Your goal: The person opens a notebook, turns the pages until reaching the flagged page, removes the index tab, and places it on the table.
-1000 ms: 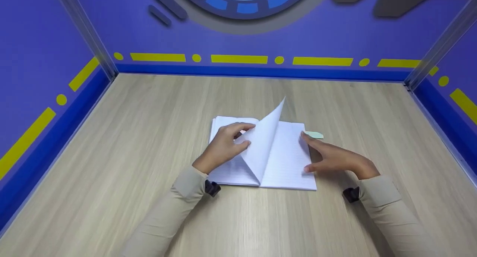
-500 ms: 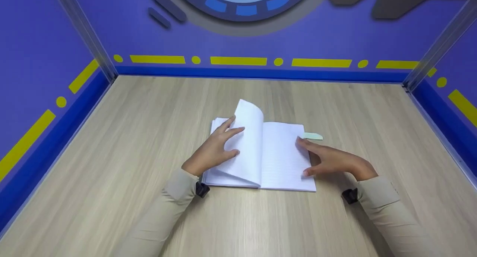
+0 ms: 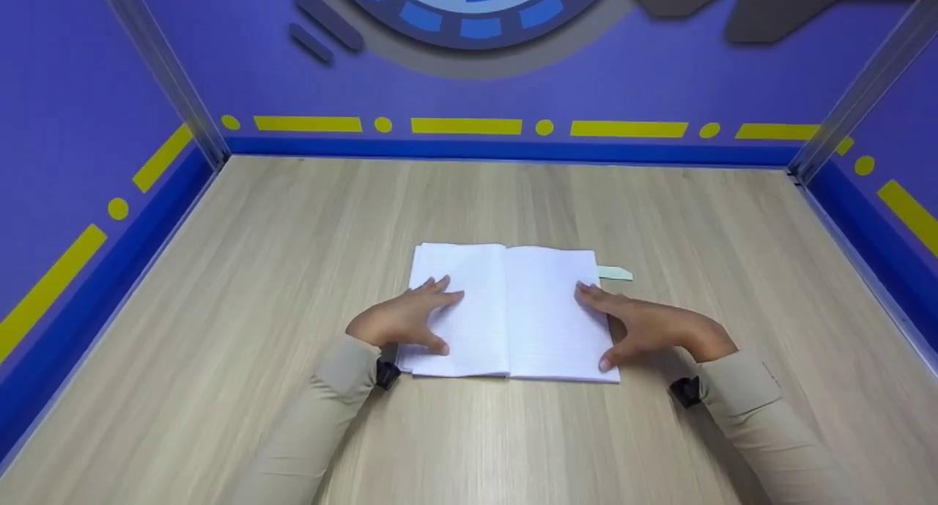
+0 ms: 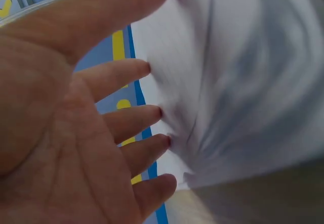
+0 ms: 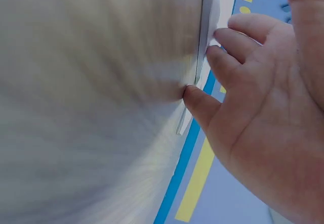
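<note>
A notebook (image 3: pixel 542 314) with white lined pages lies open on the table, both halves spread flat in the head view. My left hand (image 3: pixel 407 318) rests on the left page (image 3: pixel 476 329), its fingers spread and fairly straight. In the left wrist view the fingertips of the left hand (image 4: pixel 96 128) touch the paper (image 4: pixel 177 82). My right hand (image 3: pixel 652 325) lies at the outer edge of the right page, fingertips and thumb on the paper. From the right wrist view, the right hand (image 5: pixel 258 97) has its little finger down by the notebook's edge (image 5: pixel 200 47).
A pale green tab (image 3: pixel 615 273) sticks out past the notebook's right edge. The wooden table (image 3: pixel 469 439) is bounded by a blue back wall (image 3: pixel 469 94) and side walls with yellow markings. A black strap mount (image 3: pixel 687 391) sits at the right wrist, another at the left.
The raised page has swung over from right to left and now lies flat. My left hand has moved left and down with it; the right hand has stayed at the right page's edge.
</note>
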`<state>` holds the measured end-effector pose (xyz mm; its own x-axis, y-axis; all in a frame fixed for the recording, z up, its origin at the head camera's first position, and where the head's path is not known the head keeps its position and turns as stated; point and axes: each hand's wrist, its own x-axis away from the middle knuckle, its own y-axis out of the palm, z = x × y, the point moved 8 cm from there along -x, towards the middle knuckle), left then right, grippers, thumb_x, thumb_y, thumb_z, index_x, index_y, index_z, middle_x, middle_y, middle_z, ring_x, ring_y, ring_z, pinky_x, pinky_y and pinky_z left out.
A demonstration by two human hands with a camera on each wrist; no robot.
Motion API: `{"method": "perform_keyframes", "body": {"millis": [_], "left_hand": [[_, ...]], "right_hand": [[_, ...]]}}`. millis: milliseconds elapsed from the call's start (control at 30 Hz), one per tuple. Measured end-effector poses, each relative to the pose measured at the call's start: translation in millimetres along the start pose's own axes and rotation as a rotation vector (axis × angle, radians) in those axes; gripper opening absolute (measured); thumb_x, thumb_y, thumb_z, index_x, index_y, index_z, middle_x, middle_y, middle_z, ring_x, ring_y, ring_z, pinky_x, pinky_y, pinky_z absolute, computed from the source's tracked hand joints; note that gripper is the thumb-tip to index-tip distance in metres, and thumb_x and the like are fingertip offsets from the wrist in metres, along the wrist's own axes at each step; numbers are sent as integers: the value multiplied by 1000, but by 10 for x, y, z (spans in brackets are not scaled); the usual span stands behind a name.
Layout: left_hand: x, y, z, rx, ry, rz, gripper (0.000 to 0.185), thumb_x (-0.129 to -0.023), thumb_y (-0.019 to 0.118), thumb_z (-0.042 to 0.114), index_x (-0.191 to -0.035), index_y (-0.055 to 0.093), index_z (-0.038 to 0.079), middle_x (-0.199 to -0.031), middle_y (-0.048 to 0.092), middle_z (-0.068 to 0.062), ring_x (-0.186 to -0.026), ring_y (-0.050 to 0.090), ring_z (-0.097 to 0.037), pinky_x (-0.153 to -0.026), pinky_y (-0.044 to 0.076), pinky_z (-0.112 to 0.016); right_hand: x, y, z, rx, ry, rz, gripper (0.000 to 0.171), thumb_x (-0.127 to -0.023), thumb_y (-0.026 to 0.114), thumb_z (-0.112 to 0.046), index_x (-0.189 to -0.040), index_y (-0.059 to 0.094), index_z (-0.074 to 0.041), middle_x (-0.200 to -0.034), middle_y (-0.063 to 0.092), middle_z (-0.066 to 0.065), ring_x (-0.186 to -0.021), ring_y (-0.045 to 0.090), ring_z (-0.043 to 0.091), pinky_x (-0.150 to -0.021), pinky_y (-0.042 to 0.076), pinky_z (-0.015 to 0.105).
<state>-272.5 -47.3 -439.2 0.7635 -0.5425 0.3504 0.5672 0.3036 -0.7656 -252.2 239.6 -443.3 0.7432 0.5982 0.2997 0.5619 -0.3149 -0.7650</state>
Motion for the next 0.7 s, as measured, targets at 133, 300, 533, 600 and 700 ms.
{"method": "perform_keyframes", "body": {"millis": [133,300,533,600,700], "left_hand": [[1,-19,-96,19,-9,-12,85,-79,79,18,-151,33,17,-162,10,-6,-150,2,-28,-120,9,-50],[1,-34,-129,69,29,-20,86,-77,79,12,-150,33,11,-162,10,-10,-150,0,-32,-120,8,-49],[-15,-40,-136,86,10,-20,86,-77,79,10,-150,34,13,-162,9,-7,-150,-1,-29,-120,8,-48],[-17,-36,-140,87,3,-20,86,-77,79,10,-150,34,14,-162,9,-5,-150,-1,-28,-121,8,-47],[-14,-44,-143,89,2,-17,85,-77,79,11,-150,34,14,-162,10,-5,-150,0,-28,-120,9,-47]], "right_hand": [[6,16,-1,-5,2,-17,113,-71,81,-44,-153,16,-4,-162,5,15,-148,5,40,-115,11,60],[0,30,4,-9,16,-16,113,-69,82,-43,-153,17,-5,-162,4,13,-148,3,38,-116,11,59],[-13,26,-6,10,22,-14,115,-69,82,-46,-154,16,-6,-162,4,13,-149,3,37,-116,12,58],[-20,26,-15,22,15,-23,115,-69,83,-44,-154,15,-5,-162,4,15,-148,3,38,-116,12,58],[-34,25,-28,36,16,-36,114,-68,84,-42,-154,17,-5,-162,3,15,-148,2,39,-116,11,59]]}}
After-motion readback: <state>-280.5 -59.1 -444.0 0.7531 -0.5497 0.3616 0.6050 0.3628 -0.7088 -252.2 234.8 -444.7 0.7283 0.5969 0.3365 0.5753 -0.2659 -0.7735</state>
